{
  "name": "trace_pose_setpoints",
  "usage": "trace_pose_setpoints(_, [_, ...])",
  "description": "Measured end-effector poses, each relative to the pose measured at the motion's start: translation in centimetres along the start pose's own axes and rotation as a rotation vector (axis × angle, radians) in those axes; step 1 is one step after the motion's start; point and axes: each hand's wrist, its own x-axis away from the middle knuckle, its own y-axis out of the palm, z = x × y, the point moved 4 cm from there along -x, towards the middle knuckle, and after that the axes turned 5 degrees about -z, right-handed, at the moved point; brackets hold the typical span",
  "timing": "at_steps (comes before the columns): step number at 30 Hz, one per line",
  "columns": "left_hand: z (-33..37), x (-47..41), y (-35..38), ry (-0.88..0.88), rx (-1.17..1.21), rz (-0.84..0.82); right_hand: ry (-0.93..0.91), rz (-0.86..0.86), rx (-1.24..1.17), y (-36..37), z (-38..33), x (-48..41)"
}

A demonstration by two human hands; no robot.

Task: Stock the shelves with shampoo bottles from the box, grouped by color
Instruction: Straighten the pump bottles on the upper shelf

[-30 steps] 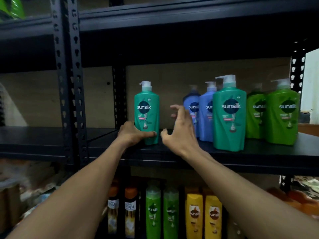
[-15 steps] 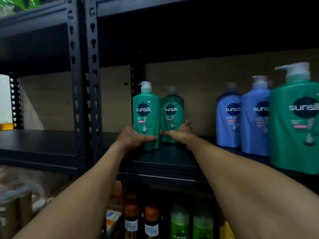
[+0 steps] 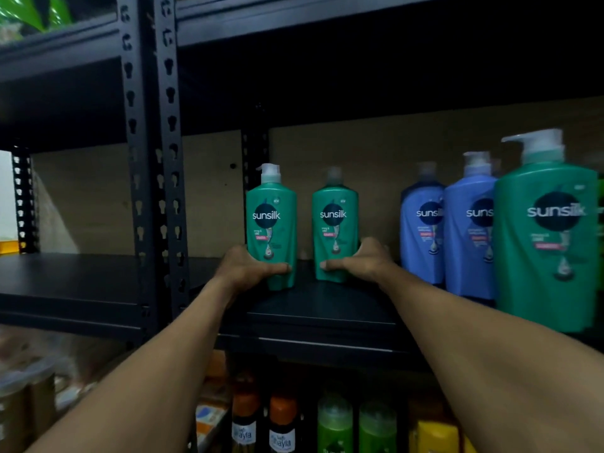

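Two teal pump bottles stand upright on the black shelf (image 3: 320, 308), a small gap between them. My left hand (image 3: 248, 269) grips the base of the left teal bottle (image 3: 271, 223), thumb across its front. My right hand (image 3: 359, 261) grips the base of the right teal bottle (image 3: 335, 223) the same way. To the right stand two blue bottles (image 3: 421, 223) (image 3: 467, 230), and a larger-looking teal bottle (image 3: 549, 243) stands nearer the shelf's front edge.
A black perforated upright post (image 3: 153, 158) stands just left of my left hand. The shelf below holds orange-capped bottles (image 3: 264, 420), green bottles (image 3: 353, 423) and yellow ones (image 3: 434, 436). A dark shelf (image 3: 294, 21) sits overhead.
My right hand took hold of a second teal bottle behind the first and slid it rightward, so the two stand side by side. The view shifted left and closer.
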Motion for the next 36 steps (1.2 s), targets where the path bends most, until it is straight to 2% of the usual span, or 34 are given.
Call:
trace_pose_setpoints(8, [-1.8,-4.8,0.9,-0.006,-0.030,0.099,-0.053,0.023,0.013,0.1,0.9,0.0])
trace_pose_setpoints(13, [-1.5,-6.1,2.1,-0.076,-0.090,0.243,-0.086,-0.005,-0.017,0.6,1.2,-1.0])
trace_pose_setpoints(20, [-2.3,-7.3,1.9,-0.044,-0.073,0.184,-0.133,0.023,0.048,1.0,1.5,-2.1])
trace_pose_setpoints(26, [-2.2,-6.9,1.6,-0.026,-0.174,0.212,-0.115,0.016,0.116,0.9,1.4,-2.0])
trace_pose_setpoints(31, [-2.0,-7.0,1.7,-0.028,-0.318,0.239,-0.087,-0.001,0.082,0.4,1.5,-1.8])
trace_pose_setpoints(36, [-2.2,-7.1,1.9,-0.064,-0.321,0.202,-0.102,0.044,0.094,0.3,1.4,-1.7])
